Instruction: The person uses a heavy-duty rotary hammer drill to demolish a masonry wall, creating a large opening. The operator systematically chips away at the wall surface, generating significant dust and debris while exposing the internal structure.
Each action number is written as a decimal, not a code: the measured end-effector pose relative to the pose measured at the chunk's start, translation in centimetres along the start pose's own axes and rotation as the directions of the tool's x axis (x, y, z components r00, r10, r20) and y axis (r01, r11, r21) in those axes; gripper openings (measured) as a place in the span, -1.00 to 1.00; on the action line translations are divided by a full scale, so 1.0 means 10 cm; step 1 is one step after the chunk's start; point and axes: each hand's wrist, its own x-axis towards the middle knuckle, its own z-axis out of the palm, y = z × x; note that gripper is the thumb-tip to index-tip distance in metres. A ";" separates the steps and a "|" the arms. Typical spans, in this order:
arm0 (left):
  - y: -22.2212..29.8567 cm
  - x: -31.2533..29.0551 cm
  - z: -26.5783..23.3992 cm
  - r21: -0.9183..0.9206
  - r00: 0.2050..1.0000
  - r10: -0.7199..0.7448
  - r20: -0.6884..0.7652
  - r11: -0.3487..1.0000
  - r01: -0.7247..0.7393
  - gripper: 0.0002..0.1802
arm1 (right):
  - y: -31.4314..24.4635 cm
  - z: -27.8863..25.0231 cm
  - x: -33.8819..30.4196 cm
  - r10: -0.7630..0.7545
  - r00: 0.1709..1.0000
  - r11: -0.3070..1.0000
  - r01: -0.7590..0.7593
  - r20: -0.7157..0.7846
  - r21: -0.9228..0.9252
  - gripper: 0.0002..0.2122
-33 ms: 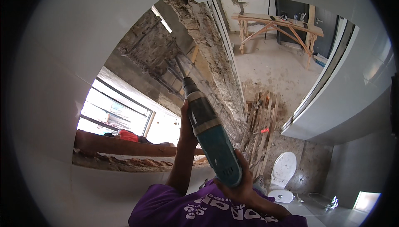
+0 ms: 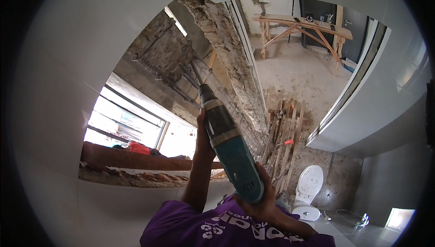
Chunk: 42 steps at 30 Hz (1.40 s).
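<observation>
A teal and black rotary hammer [image 2: 233, 156] points up and away from me, slightly to the left. My left hand [image 2: 204, 134] is closed on the side of its front body, the fingers mostly hidden behind it. At the rear end my right hand [image 2: 263, 197] grips it, with those fingers largely out of sight too. From the dark chuck a metal bit [image 2: 195, 72] reaches toward a rough broken concrete slab [image 2: 165, 52] with bars showing at its edge. Whether the tip touches the concrete I cannot tell.
Beyond a jagged broken wall edge [image 2: 226, 43] stands a wooden trestle bench [image 2: 308, 23]. Wooden poles [image 2: 287, 143] rise near a white toilet [image 2: 310, 181] at lower right. At left, a barred window [image 2: 127, 115] sits above a brown ledge [image 2: 136, 158], with red cloth [image 2: 141, 148] beyond.
</observation>
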 end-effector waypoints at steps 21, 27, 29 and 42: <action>-0.17 0.42 0.32 -0.112 0.981 -0.079 0.176 0.989 0.099 -0.33 | -0.25 -0.59 0.45 -0.016 0.997 0.999 0.019 -0.076 0.037 -0.23; -0.61 0.04 0.27 -0.117 0.991 -0.126 -0.052 0.986 0.120 -0.36 | 0.05 -0.69 -0.10 0.070 0.997 0.984 -0.063 -0.037 0.165 -0.23; -0.67 -0.14 0.32 -0.091 0.980 -0.148 -0.135 0.986 0.136 -0.36 | 0.13 -0.64 -0.36 0.094 0.995 0.963 -0.086 -0.020 0.254 -0.20; -0.50 -0.57 0.71 0.057 0.990 -0.059 -0.131 0.996 0.067 -0.36 | 0.01 -0.45 -0.76 -0.020 0.992 0.956 0.054 -0.122 0.288 -0.17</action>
